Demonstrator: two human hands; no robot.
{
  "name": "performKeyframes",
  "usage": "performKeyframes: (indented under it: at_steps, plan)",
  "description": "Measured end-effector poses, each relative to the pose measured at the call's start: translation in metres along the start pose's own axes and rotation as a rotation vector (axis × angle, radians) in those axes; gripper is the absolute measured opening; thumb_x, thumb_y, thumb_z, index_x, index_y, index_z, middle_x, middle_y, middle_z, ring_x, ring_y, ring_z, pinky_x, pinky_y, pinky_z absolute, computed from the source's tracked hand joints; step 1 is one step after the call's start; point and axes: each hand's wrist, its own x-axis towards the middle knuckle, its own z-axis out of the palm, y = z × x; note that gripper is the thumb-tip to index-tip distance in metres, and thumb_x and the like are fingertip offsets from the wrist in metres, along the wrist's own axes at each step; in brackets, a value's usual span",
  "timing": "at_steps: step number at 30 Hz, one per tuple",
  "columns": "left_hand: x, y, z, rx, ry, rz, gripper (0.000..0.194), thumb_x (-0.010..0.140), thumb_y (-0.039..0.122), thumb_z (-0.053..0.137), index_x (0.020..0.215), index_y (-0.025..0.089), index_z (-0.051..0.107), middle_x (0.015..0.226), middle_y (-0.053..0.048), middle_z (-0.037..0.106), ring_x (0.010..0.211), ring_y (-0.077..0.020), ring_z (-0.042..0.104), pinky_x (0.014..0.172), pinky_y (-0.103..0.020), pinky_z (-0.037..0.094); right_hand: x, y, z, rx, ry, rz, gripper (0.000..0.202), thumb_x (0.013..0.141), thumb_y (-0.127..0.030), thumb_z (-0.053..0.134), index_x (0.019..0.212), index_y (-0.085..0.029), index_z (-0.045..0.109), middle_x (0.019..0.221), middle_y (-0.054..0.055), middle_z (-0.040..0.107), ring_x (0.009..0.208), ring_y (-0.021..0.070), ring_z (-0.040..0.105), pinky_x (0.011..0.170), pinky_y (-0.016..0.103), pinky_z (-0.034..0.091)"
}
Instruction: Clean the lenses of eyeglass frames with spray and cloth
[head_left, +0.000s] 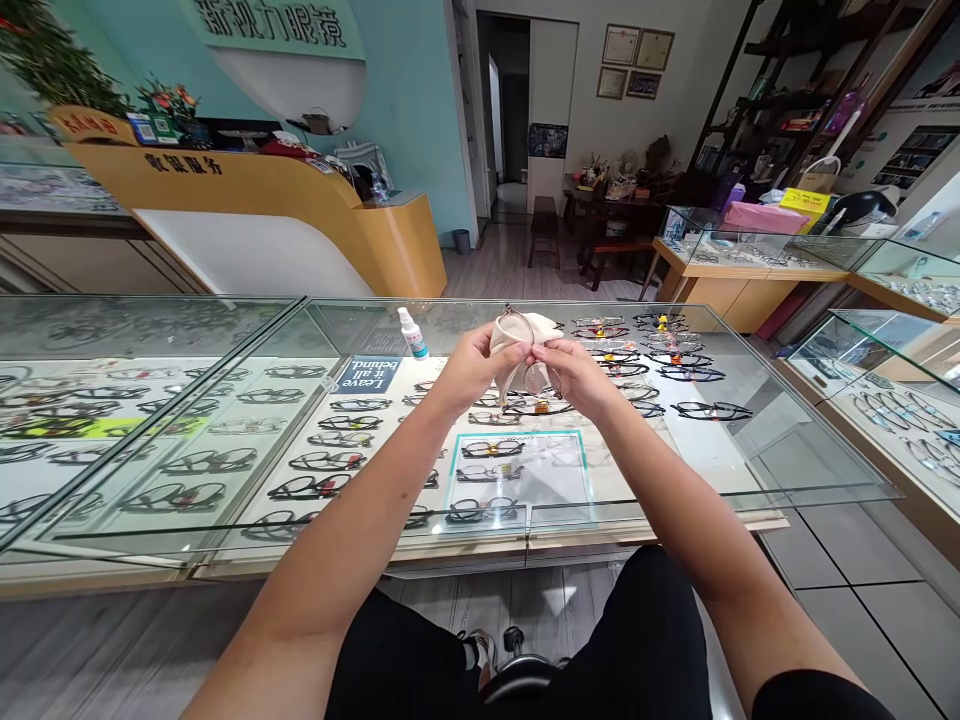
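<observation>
Both hands are raised over a glass display case, close together. My left hand (480, 362) is closed on a cream cloth (512, 328), which is bunched around one side of a pair of thin-rimmed glasses (537, 378). My right hand (574, 372) pinches the glasses near their middle, its fingertips close to those of my left hand. One lens hangs below the fingers and the other side is against the cloth. Left of my hands, a white spray bottle (412, 334) with a blue band at its base stands upright on the glass top.
Rows of eyeglass frames (349, 423) lie inside the glass case (645, 492). Another glass case (135, 310) adjoins at the left. A wooden counter (405, 240) stands beyond, and more showcases (750, 268) line the right side.
</observation>
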Motion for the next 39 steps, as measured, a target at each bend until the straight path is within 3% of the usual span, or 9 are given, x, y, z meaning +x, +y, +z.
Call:
performKeyframes:
  at_steps: [9, 18, 25, 33, 36, 39]
  plan:
    - [-0.001, 0.003, 0.003, 0.019, -0.016, 0.046, 0.055, 0.073, 0.064, 0.098, 0.085, 0.017, 0.075, 0.076, -0.003, 0.072, 0.068, -0.0152, 0.062, 0.066, -0.027, 0.054, 0.001, 0.001, -0.004, 0.017, -0.070, 0.049, 0.035, 0.067, -0.048, 0.096, 0.073, -0.018, 0.080, 0.076, 0.004, 0.074, 0.074, 0.0164, 0.062, 0.073, 0.030, 0.050]
    - [-0.001, 0.005, 0.006, -0.003, 0.008, 0.138, 0.049, 0.074, 0.059, 0.100, 0.074, 0.018, 0.073, 0.068, -0.002, 0.070, 0.061, -0.0147, 0.062, 0.060, -0.027, 0.052, -0.003, 0.001, -0.006, -0.019, -0.146, 0.049, 0.039, 0.070, -0.052, 0.099, 0.081, -0.018, 0.083, 0.082, 0.004, 0.076, 0.077, 0.0169, 0.063, 0.074, 0.030, 0.050]
    - [0.001, 0.005, 0.006, -0.011, 0.088, 0.158, 0.054, 0.064, 0.060, 0.105, 0.074, 0.017, 0.072, 0.067, 0.000, 0.067, 0.061, -0.0123, 0.058, 0.059, -0.024, 0.049, -0.003, 0.003, -0.008, -0.044, -0.177, 0.014, 0.045, 0.073, -0.060, 0.100, 0.083, -0.020, 0.083, 0.089, 0.004, 0.078, 0.083, 0.0171, 0.064, 0.080, 0.031, 0.050]
    - [-0.005, 0.012, 0.009, 0.060, 0.094, 0.198, 0.063, 0.088, 0.074, 0.084, 0.066, 0.018, 0.067, 0.057, -0.001, 0.060, 0.050, -0.0118, 0.049, 0.050, -0.028, 0.039, -0.004, 0.008, -0.006, -0.062, -0.248, 0.041, 0.053, 0.074, -0.067, 0.099, 0.090, -0.019, 0.083, 0.090, 0.004, 0.079, 0.083, 0.0172, 0.067, 0.081, 0.030, 0.051]
    - [-0.003, 0.009, 0.004, 0.079, 0.098, 0.217, 0.063, 0.094, 0.075, 0.077, 0.068, 0.018, 0.068, 0.060, -0.002, 0.061, 0.054, -0.0130, 0.051, 0.054, -0.029, 0.042, -0.005, 0.007, -0.005, -0.053, -0.206, 0.032, 0.051, 0.073, -0.065, 0.099, 0.087, -0.019, 0.081, 0.088, 0.003, 0.077, 0.080, 0.0167, 0.065, 0.079, 0.031, 0.051]
    - [0.001, 0.003, -0.005, 0.046, 0.012, 0.174, 0.058, 0.096, 0.074, 0.074, 0.079, 0.019, 0.072, 0.070, -0.003, 0.065, 0.063, -0.0152, 0.058, 0.060, -0.029, 0.048, -0.005, 0.003, -0.006, -0.035, -0.136, 0.019, 0.047, 0.072, -0.060, 0.100, 0.086, -0.020, 0.078, 0.090, 0.004, 0.076, 0.083, 0.0175, 0.065, 0.077, 0.031, 0.052]
